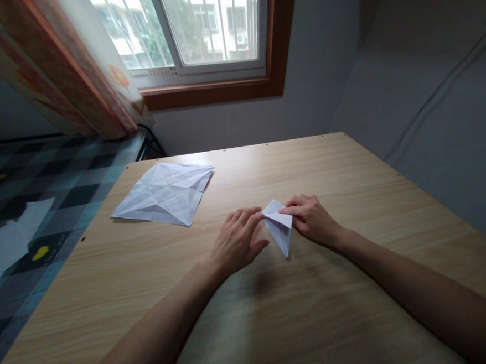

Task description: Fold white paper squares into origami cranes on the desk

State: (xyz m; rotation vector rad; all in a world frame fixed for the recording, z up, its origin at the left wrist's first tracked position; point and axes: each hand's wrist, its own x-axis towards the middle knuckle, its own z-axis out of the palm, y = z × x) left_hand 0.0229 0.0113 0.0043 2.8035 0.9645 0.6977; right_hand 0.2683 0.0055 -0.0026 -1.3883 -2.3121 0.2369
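Note:
A small white folded paper (280, 236) lies on the wooden table, its long point toward me and a folded flap across its upper part. My left hand (241, 237) is at its left side, fingers stretched and thumb spread apart, the index fingertip touching the paper's left corner. On the other side, my right hand (312, 217) grips the right edge of the paper. Its index finger lies over the flap and the other fingers are curled; the thumb is mostly hidden.
A creased white paper sheet (167, 195) lies unfolded at the table's (361, 318) far left. Left of the table, more white paper (6, 248) rests on a checked cloth (77, 196). A curtain (72, 66) hangs beside the window (215, 28); walls stand behind and right.

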